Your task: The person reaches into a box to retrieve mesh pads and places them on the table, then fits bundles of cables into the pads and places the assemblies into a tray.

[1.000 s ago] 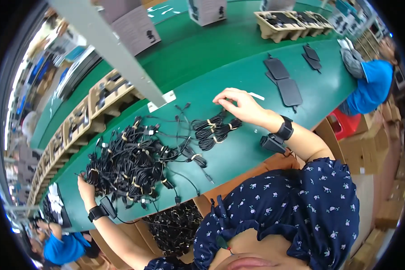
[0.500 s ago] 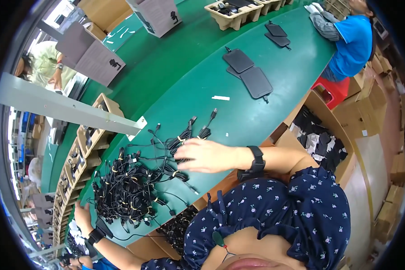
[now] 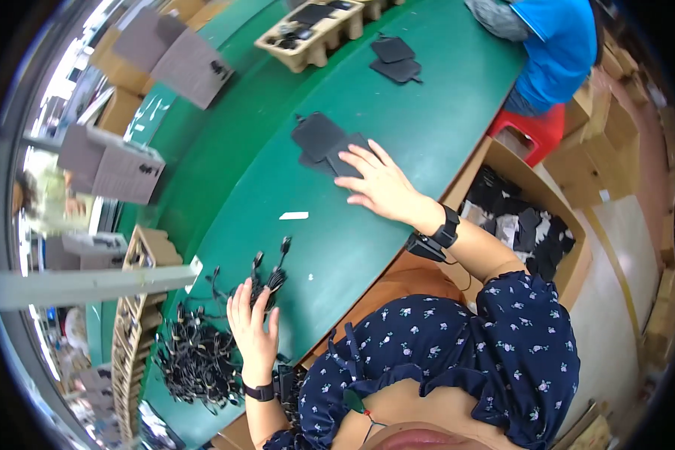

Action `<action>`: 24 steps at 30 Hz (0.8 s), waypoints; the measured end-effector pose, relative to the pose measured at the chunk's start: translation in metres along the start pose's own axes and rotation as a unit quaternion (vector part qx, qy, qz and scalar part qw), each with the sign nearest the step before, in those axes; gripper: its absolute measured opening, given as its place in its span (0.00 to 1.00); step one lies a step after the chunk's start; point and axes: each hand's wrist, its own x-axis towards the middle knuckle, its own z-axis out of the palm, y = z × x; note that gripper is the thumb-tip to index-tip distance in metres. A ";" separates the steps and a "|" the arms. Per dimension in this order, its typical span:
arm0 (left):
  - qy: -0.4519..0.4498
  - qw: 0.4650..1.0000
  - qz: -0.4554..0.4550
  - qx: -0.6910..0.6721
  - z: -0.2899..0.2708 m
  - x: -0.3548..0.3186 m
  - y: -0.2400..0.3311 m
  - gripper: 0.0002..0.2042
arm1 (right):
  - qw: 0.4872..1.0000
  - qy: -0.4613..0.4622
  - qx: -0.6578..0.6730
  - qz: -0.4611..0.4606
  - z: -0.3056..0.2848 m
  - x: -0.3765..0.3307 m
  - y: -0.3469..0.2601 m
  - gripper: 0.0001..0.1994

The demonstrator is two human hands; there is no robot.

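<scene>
My right hand (image 3: 379, 184) is open with its fingers spread, its fingertips over the nearer of the flat black rectangular pads. Another black pad (image 3: 317, 133) lies partly overlapping that one, farther from me; whether my fingers touch the pad cannot be made out. My left hand (image 3: 253, 330) is open, fingers up and apart, beside a small bundle of black cables (image 3: 276, 279) with plugs on their ends. Its fingers partly hide this bundle. To the left of that hand lies a tangled pile of black cables (image 3: 195, 360), several tied in bundles.
Farther along the green table (image 3: 352, 217) lie two more black pads (image 3: 395, 51). A white strip (image 3: 293, 216) lies between cables and pads. Moulded trays (image 3: 307, 45) stand on the far side. A grey metal bar (image 3: 97, 286) reaches in from the left. A co-worker in blue (image 3: 555, 52) sits at right.
My right hand has moved from the cables across to the pads. My left hand has come from the pile's far left side to its right. The view has turned as well.
</scene>
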 end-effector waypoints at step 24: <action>0.014 0.904 0.427 -0.014 0.189 0.293 0.277 0.30 | 0.751 0.110 0.034 0.650 0.024 -0.324 -0.047 0.12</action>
